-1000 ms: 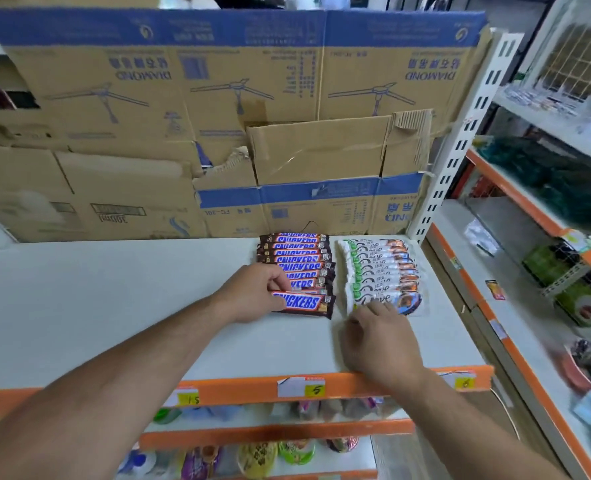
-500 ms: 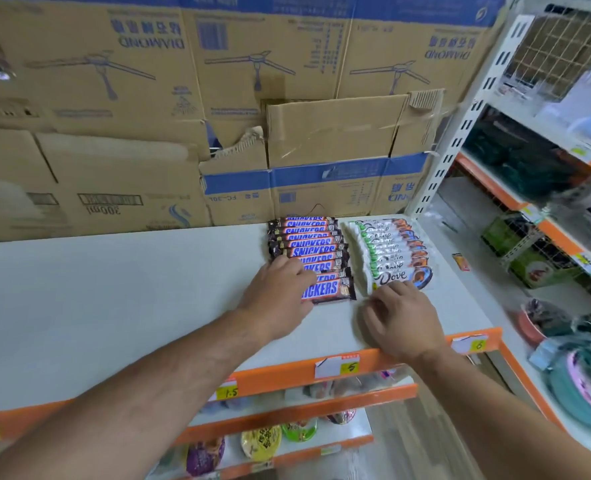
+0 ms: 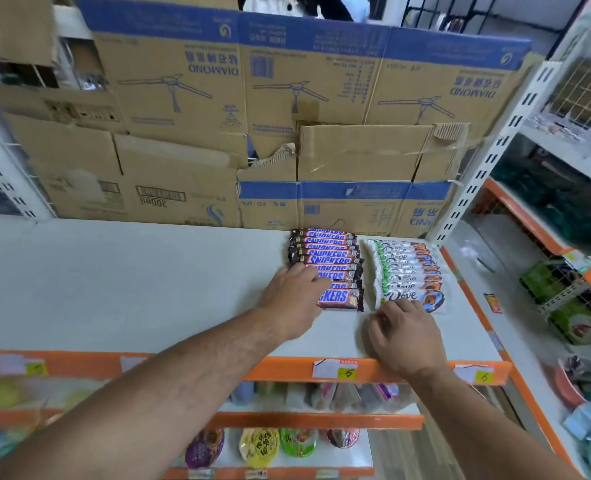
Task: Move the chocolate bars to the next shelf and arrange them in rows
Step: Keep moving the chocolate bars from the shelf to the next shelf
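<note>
Now my left grip [image 3: 292, 296] lay open, fingers straight on the Snickers row [image 3: 325, 252]. My right grip [image 3: 404, 336] curled against the front Dove bar [image 3: 403, 295] on the white shelf [image 3: 131, 289]; whether it pinched, I couldn't tell.

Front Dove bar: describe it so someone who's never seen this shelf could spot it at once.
On the white shelf, near its right end, a Snickers row lies beside a white Dove row. The front Dove bar lies nearest, by the right hand. Only its name shows whole.
</note>
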